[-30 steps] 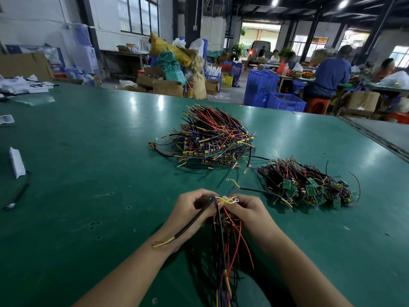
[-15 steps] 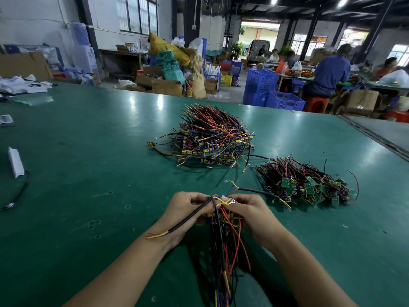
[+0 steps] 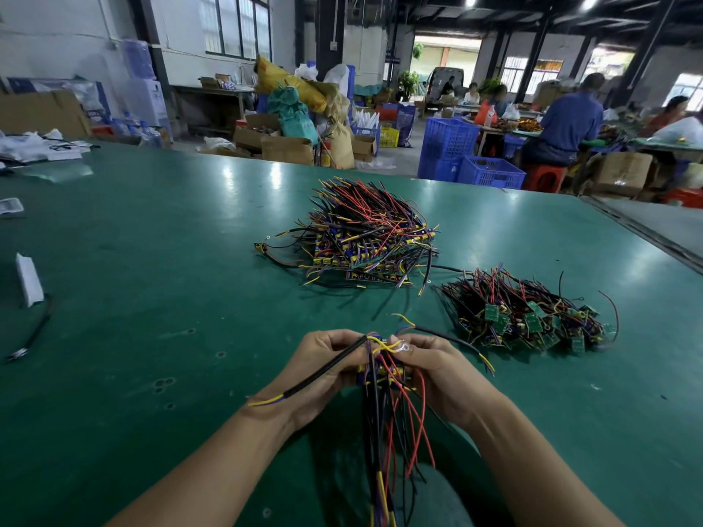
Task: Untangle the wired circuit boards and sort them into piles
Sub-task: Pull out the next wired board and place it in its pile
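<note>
Left hand (image 3: 323,370) and right hand (image 3: 437,378) both curled round one bundle of wired circuit boards (image 3: 384,370), held just above the green table (image 3: 152,279); red, black and yellow wires hang toward the person. Large sorted pile (image 3: 369,237) lies farther out, centre. Smaller pile with green boards (image 3: 532,317) sits to its right, near the right hand.

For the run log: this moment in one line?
left hand: grips tangled red-black-yellow wire bundle | right hand: grips it too | yellow-board pile, green-board pile: on green table
</note>
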Demonstrator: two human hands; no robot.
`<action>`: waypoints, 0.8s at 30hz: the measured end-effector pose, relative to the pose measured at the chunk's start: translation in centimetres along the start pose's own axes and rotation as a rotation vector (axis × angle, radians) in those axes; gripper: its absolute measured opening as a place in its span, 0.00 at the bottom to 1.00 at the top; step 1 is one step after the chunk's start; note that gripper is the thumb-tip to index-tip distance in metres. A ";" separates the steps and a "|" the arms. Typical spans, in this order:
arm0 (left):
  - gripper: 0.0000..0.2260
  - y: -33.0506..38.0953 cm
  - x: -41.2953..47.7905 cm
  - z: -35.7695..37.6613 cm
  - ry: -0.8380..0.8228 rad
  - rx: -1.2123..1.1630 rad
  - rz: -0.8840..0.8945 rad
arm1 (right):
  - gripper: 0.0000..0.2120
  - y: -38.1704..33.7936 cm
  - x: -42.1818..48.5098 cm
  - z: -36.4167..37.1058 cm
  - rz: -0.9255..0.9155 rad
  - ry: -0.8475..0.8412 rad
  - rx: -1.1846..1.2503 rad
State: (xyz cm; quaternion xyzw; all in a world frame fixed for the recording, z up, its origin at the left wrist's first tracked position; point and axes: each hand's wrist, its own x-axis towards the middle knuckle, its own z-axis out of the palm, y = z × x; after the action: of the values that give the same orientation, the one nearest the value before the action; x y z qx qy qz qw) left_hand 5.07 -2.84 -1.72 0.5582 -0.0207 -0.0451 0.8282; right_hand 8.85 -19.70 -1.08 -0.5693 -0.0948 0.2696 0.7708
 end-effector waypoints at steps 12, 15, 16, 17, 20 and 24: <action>0.06 -0.1 0.0 -0.3 -0.023 -0.036 0.009 | 0.05 -0.4 -0.6 0.5 -0.011 -0.023 0.025; 0.04 0.0 -0.1 -0.4 -0.035 -0.045 0.004 | 0.05 -0.4 -0.6 0.5 -0.001 -0.036 0.034; 0.04 0.0 -0.1 -0.4 -0.042 -0.046 0.002 | 0.06 -0.4 -0.5 0.5 0.003 -0.039 0.033; 0.04 0.0 -0.1 -0.4 -0.045 -0.047 0.001 | 0.06 -0.4 -0.5 0.5 0.007 -0.042 0.035; 0.05 0.1 0.0 -0.4 -0.040 -0.061 -0.006 | 0.05 -0.3 -0.4 0.3 0.012 -0.041 0.057; 0.04 -0.2 0.2 -0.4 -0.023 -0.087 -0.025 | 0.08 -0.2 -0.4 0.5 -0.012 -0.052 0.090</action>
State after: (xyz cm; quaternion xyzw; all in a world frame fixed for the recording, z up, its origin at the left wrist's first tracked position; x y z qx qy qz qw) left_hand 5.32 -2.60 -2.04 0.5215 -0.0214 -0.0625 0.8507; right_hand 8.31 -19.55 -0.70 -0.5263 -0.1059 0.2834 0.7946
